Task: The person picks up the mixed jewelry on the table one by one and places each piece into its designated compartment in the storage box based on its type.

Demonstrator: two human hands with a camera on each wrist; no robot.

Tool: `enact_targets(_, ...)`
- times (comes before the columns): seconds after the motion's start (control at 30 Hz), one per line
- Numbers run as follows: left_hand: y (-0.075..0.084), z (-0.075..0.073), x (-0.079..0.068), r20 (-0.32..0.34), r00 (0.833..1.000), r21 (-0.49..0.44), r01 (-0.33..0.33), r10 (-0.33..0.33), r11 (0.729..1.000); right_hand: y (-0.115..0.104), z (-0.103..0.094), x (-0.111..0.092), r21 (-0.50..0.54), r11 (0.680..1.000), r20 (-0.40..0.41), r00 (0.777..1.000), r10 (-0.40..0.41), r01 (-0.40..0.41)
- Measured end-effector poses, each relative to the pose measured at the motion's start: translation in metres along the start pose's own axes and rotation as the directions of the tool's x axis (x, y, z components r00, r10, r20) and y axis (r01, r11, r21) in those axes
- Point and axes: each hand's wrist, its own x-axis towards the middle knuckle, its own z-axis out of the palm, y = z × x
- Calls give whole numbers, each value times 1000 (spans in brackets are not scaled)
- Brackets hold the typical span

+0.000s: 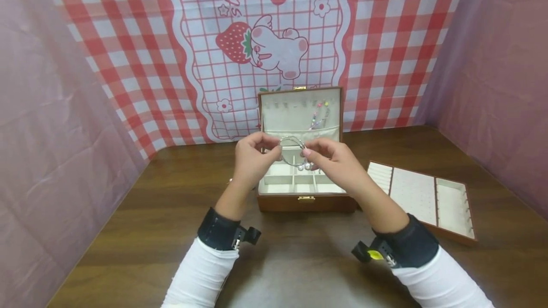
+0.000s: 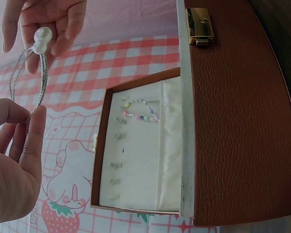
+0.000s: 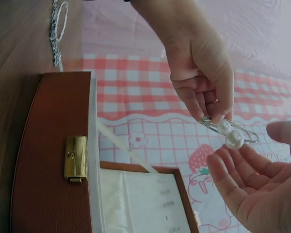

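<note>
A thin silver bangle (image 1: 293, 138) with two white pearls is held up above the jewelry box. My left hand (image 1: 255, 158) pinches its band between thumb and fingers, which the left wrist view (image 2: 14, 165) also shows. At the pearl end, the fingertips of my right hand (image 3: 262, 179) touch the larger pearl (image 3: 234, 139), with the thumb spread apart from it. Below and behind the hands stands the brown jewelry box (image 1: 306, 203), its lid raised. A beaded bracelet (image 1: 318, 117) in pastel colours hangs inside the lid.
On the right of the table lies a brown-edged tray insert (image 1: 414, 195) with sections. The box's front row shows cream compartments (image 1: 304, 183). Silver chain jewelry (image 3: 57, 36) lies on the table left of the box. A checked strawberry cloth (image 1: 205, 51) hangs behind.
</note>
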Motion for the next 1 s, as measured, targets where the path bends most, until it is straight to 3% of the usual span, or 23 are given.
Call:
enact_targets(0.1,0,1,0,4,1000,-37,-5,5,999,0,-1,-1,138,990,5,1000,20,-20)
enact_targets(0.23,0,3,-1,9,1000,-74,-14,15,997,0,-1,-2,201,979,5,999,32,-32)
enact_targets(0.57,3,6,-2,59,998,-106,40,-34,994,-5,-4,-4,122,991,-43,997,61,-55)
enact_targets(0.73,5,0,-1,144,989,-118,61,-43,991,-6,-6,-4,75,995,-77,994,76,-70)
enact_targets(0.87,5,-6,0,276,960,-198,108,-51,974,-6,-8,-4,56,996,-89,993,71,-66)
enact_targets(1.0,4,-12,1,445,895,-318,202,-43,926,-5,-10,-4,25,998,-89,995,53,-51)
